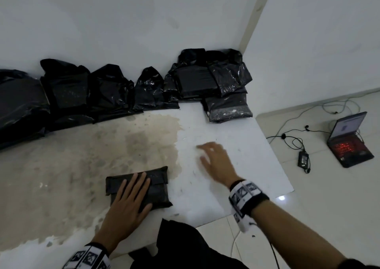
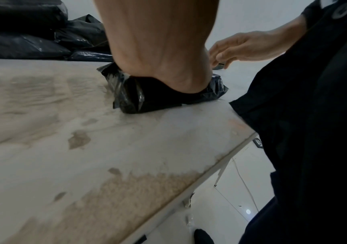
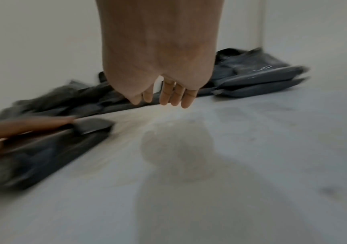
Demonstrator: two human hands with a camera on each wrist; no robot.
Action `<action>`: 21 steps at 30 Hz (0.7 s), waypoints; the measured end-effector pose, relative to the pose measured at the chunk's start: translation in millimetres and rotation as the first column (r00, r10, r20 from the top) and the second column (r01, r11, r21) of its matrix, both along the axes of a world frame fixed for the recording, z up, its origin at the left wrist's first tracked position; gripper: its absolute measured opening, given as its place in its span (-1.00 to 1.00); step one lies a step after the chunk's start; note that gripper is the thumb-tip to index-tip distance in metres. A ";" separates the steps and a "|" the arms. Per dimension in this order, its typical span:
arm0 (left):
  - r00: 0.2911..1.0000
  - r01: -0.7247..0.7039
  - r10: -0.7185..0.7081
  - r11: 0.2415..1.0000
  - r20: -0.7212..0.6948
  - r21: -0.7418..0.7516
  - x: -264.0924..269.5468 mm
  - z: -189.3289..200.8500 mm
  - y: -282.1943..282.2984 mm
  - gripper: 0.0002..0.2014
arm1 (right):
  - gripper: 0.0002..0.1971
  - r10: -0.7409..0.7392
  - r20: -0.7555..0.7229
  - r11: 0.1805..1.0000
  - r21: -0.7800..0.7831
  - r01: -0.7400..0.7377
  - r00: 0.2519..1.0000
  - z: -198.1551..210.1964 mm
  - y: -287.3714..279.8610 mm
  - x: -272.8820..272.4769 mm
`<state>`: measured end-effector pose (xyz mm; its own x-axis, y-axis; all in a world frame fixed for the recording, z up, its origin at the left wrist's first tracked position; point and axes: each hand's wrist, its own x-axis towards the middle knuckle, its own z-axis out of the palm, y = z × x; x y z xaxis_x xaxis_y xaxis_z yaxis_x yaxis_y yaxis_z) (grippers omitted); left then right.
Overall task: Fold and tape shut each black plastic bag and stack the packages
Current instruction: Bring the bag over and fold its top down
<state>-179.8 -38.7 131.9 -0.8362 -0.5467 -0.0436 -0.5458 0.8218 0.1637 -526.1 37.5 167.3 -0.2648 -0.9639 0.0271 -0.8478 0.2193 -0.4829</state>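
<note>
Stained white worktop [image 1: 226, 128] in a white-walled corner, left hand [image 1: 127, 203] flat with fingers straight on a folded black plastic package [image 1: 158, 178], right hand [image 1: 216, 161] spread and empty above the worktop, black plastic bags [image 1: 107, 89] lined the wall, open laptop [image 1: 349, 139] on the tiled floor [image 1: 329, 207].

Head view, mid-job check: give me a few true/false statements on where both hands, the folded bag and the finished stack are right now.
1. The left hand presses flat on the folded black plastic package. True.
2. The right hand grips a roll of tape. False: it hovers open over the white table, holding nothing.
3. Finished black packages sit stacked in the far right table corner. True.
4. The folded package lies on top of that stack. False: it lies apart, near the table's front edge.
5. An open laptop sits on the floor to the right. True.
</note>
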 end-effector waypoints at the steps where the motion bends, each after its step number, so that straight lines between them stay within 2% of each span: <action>1: 1.000 -0.003 0.003 1.000 -0.004 0.000 0.0 -0.6 0.3 -0.30 | -0.55 -0.097 -0.025 0.995 0.012 0.097 0.995 2.3 -3.6 -28.1; 3: 1.000 -0.007 0.007 1.000 0.001 -0.006 0.9 -1.7 0.6 -0.30 | -0.55 -0.207 -0.075 0.972 0.101 0.214 0.975 7.7 -8.9 -76.5; 7: 1.000 -0.013 0.013 1.000 0.010 -0.007 2.1 0.7 1.8 -0.29 | -0.50 -0.175 -0.080 0.926 0.326 0.191 0.981 7.0 -14.6 -124.3; 10: 1.000 -0.010 0.010 1.000 0.010 -0.016 1.4 2.9 2.0 -0.29 | -0.65 -0.124 -0.147 0.934 0.317 0.166 0.981 0.3 -16.7 -128.7; 15: 1.000 -0.012 0.012 0.999 0.014 -0.030 0.8 4.2 2.0 -0.28 | -0.78 -0.142 -0.257 0.955 0.219 0.201 0.956 -6.9 -17.4 -127.8; 21: 1.000 -0.005 0.006 0.999 0.023 -0.044 -0.2 4.9 2.0 -0.28 | -0.85 -0.040 -0.343 0.948 0.283 0.144 0.938 -5.5 -25.9 -134.0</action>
